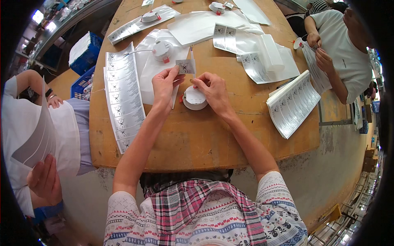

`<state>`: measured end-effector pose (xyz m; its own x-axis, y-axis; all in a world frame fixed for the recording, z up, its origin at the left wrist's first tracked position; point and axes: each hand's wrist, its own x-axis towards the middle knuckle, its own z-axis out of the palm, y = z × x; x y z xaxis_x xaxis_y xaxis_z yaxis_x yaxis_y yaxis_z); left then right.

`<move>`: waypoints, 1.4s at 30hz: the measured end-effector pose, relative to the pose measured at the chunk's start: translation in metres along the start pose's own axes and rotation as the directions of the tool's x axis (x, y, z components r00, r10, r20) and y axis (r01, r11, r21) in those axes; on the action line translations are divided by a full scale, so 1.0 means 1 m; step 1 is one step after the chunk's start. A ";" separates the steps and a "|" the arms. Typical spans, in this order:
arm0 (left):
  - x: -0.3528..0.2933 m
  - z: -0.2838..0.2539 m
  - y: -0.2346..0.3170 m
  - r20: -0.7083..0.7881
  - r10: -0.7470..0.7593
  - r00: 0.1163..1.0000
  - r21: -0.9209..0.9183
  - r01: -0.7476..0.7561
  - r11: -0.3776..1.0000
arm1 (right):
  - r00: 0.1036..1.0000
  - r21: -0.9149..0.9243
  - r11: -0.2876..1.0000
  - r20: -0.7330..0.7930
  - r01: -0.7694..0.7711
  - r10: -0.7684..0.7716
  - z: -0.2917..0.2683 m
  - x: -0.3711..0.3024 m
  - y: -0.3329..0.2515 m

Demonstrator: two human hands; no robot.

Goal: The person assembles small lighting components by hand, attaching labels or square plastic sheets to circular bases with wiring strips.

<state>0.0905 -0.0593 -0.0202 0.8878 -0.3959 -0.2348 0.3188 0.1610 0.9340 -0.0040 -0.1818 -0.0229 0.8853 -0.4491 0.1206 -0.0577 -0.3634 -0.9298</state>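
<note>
My left hand (165,84) pinches a small silver label (184,66) with dark print between thumb and forefinger. The label's right edge meets a thin white cable (191,53) rising from a round white device (194,98) with red clips, which rests on the table in front of me. The fingers of my right hand (214,93) are closed on the cable's lower part, just above the device. Exactly how the label joins the cable is too small to make out. Left of my hands, another round white device (163,51) lies on white backing sheets.
Silver label sheets lie on the wooden table (180,143): a long strip (120,98) at left, a thick stack (293,104) at right. Further round devices (151,17) sit at the far side. Co-workers flank the table: one holds paper (39,131), another a white device (298,43).
</note>
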 end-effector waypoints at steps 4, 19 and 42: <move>0.000 0.004 0.001 0.019 0.002 1.000 -0.015 -0.002 1.000 | 1.000 -0.006 1.000 -0.004 0.005 -0.005 0.000 0.000 -0.001; -0.002 0.002 -0.001 0.017 -0.001 1.000 -0.025 0.001 1.000 | 0.999 0.056 0.998 -0.041 0.001 0.001 0.000 -0.001 -0.004; -0.008 0.010 -0.005 0.004 0.049 0.999 -0.101 -0.049 0.994 | 0.982 0.198 0.980 -0.189 0.016 0.022 0.009 -0.002 0.011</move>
<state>0.0785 -0.0664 -0.0207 0.9009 -0.3915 -0.1873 0.3072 0.2706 0.9124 -0.0024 -0.1773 -0.0371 0.7810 -0.6027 0.1636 0.0489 -0.2022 -0.9781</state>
